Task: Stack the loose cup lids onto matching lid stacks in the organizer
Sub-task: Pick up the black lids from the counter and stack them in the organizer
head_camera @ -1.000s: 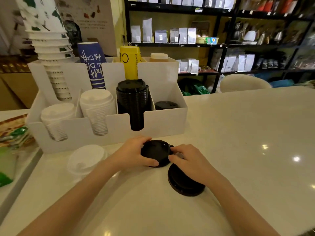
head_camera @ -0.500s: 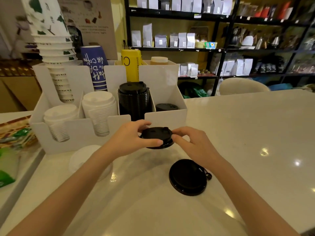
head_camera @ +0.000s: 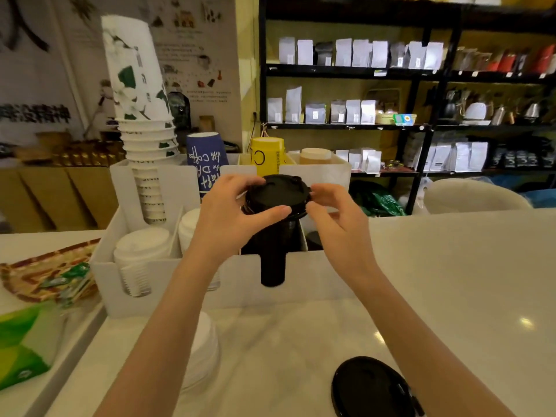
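Black lid point(head_camera: 275, 195), lifted from the counter, now tops the black stack point(head_camera: 272, 266); both hands' grip, left hand point(head_camera: 231, 218), right hand point(head_camera: 334, 218), holds its rim.

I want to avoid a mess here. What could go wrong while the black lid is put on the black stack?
1. The black lid is pinched only at its rim by the left hand and right hand; set down off-centre, it might sit crooked on the black stack.
2. A forearm might brush the loose white lids on the counter below.

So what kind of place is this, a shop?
Most likely a coffee shop counter: a white organizer of cup lids, stacked paper cups, and shelves of coffee bags behind.
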`<state>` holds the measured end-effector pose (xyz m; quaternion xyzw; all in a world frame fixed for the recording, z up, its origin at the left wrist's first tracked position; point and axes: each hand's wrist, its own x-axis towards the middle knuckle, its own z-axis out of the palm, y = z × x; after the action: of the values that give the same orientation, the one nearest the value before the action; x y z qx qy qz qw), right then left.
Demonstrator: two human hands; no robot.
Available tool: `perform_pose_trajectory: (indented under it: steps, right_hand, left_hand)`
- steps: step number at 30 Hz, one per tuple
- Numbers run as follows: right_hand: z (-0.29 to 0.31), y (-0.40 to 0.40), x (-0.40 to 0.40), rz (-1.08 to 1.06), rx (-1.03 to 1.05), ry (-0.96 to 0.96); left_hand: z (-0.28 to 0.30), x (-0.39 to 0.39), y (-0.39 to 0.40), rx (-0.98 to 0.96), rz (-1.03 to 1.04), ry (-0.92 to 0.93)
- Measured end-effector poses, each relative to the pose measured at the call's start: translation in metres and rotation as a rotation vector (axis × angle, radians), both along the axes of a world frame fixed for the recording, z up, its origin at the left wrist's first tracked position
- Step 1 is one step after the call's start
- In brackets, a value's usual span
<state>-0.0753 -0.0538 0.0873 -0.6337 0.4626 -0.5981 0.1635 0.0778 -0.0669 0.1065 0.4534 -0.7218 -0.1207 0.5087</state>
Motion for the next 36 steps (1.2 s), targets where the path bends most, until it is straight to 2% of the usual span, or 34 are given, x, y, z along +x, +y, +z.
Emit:
perform_pose_trajectory:
  steps: [4,12,17,21,25,32,36]
  right_hand:
    - [-0.008,-0.021,0.013,0.015,0.018,0.004]
    - [-0.021,-0.045,0.011,0.115,0.077,0.168]
    - [-0.027,-0.049,0.010,0.044,0.035,0.229]
    - [-0.029,-0.047,0.009,-0.014,0.024,0.199]
    - [-0.031,-0.047,0.010,-0.051,0.018,0.240]
    - [-0.033,-0.046,0.007,-0.084,0.118,0.319]
    - [-0.027,-0.036,0.007,-0.006,0.171,0.355]
  left_hand:
    - [-0.005,0.000,-0.020,-0.003,0.008,0.055]
    - [-0.018,0.003,-0.043,0.044,0.057,0.078]
    - [-0.021,-0.001,-0.044,0.054,0.041,0.043]
    - [-0.022,-0.002,-0.043,0.059,0.059,0.037]
    - [-0.023,0.003,-0.044,0.080,0.096,-0.047]
    - [-0.025,-0.001,-0.045,0.082,0.143,-0.070]
    - [-0.026,0.000,-0.046,0.097,0.143,-0.135]
